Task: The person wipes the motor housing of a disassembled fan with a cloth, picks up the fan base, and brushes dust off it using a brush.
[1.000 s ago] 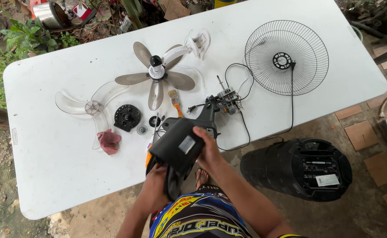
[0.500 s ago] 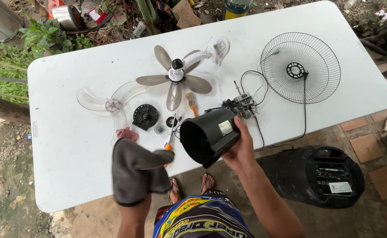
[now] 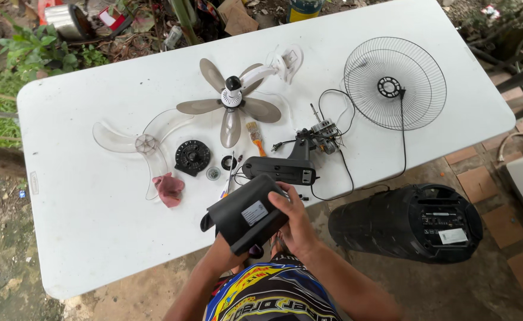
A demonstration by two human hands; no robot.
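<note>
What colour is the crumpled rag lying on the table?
Dusty pink crumpled rag, clearest in the head view.

White folding table [image 3: 83, 238] outdoors on dirt and brick paving [image 3: 481, 172].

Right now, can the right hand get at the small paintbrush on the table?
Probably yes, but not freely: the right hand is in a grip on the black motor cover. The paintbrush lies in the open beyond the black fan base, which the hand must reach over.
</note>
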